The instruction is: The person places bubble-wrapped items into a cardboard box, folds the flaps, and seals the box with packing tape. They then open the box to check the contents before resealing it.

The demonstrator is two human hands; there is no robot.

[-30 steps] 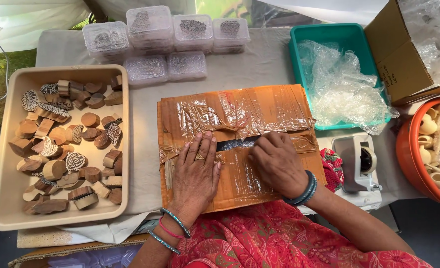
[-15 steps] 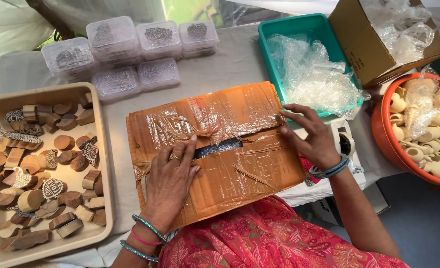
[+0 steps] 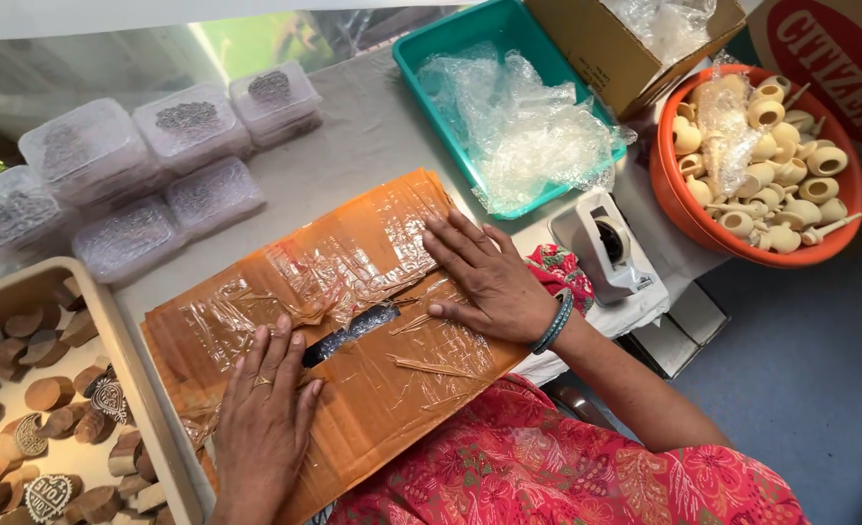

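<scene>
Lying on the tabletop [image 3: 372, 126], taped cardboard sheet [image 3: 353, 321] sits between beige tray [image 3: 139, 389] and teal tray [image 3: 431, 49]; left hand [image 3: 265, 413] and right hand [image 3: 489, 277] press flat on it, fingers spread, gripping nothing, beside dark wrapped strip [image 3: 353, 331]

Single head cam, looks steeply down from close above the table's [image 3: 372, 146] near edge, tilted, floor visible at right.
</scene>
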